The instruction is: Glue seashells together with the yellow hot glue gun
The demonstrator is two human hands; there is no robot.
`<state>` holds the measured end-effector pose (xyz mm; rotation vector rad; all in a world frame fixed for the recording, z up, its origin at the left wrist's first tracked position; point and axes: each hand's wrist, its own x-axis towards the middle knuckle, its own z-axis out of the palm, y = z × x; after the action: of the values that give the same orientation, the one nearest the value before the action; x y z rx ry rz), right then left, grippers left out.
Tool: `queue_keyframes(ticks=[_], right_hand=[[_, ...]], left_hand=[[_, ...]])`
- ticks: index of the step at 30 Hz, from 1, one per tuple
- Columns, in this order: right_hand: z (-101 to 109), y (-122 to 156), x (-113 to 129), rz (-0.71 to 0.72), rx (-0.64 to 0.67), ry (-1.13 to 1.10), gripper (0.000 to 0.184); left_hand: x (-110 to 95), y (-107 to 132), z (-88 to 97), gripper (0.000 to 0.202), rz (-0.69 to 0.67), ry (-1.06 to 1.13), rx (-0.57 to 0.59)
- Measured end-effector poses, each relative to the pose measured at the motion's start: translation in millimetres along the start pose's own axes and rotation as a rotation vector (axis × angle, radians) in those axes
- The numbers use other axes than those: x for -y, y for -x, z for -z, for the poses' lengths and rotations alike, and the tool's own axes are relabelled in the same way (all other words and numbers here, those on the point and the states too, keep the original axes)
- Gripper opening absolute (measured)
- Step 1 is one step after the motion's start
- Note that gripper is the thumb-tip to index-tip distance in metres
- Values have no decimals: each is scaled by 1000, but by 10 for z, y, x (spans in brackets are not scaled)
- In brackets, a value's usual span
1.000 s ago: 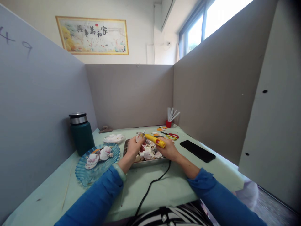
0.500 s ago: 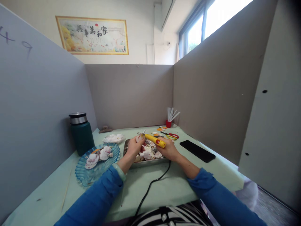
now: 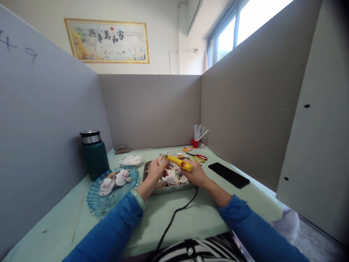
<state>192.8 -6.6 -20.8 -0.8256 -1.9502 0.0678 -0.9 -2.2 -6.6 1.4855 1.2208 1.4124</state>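
My left hand is closed on a pale seashell, above the left part of a metal tray heaped with shells. In my right hand is a yellow hot glue gun, its front end pointing left at the shell. Whether its tip touches the shell I cannot tell. A black cord runs from below my right hand toward my lap. Left of the tray, a blue glass plate bears several shell pieces, some seemingly joined into a figure.
A green bottle stands at the left partition. Behind the plate lies a white crumpled bundle. Scissors and a black phone are on the right. A red cup with white sticks stands in the back corner.
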Motion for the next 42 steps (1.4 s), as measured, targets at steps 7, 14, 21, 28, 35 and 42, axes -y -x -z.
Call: queue_keyframes(ticks=[7,14,21,28,35,42], right_hand=[[-3,3,12,13,6,5,5],[-1,-4,19,9,13,-15,5],[-2,3,20,-2,22,-29,5],[5,-2,29,-7,11,3,5],[-10,-4,1,-1,5,-2,5],[-7,-6,12,1,1,-4,4]], left_hand=[[27,-18,-1,25,-11,-45,11],[-3,11,-5,26,-7,-45,41],[-10,16,-14,24,-9,-42,42],[-36,29,-15,23,-4,-22,17],[-83,53,-9,27,-1,-30,-9],[-42,32,-1,29,-30,-7,-30]])
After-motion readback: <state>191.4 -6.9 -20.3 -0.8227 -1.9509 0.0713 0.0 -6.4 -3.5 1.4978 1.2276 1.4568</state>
